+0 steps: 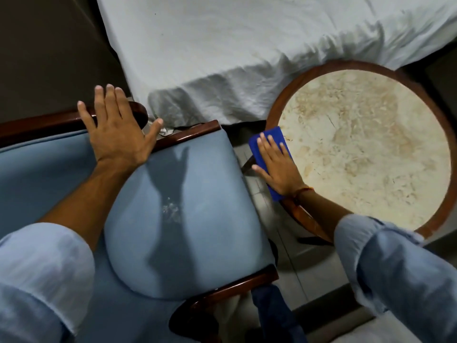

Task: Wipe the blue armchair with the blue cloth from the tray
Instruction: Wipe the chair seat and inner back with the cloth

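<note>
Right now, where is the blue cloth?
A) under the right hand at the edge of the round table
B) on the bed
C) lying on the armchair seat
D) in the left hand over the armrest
A: the blue cloth lies flat under the right hand at the near rim of the round table, while the left hand hovers open and empty over the armchair.

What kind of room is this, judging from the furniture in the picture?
Probably a bedroom, perhaps a hotel room. A bed with a white sheet stands beside a blue armchair with wooden trim and a round table with a stone-like top.
</note>
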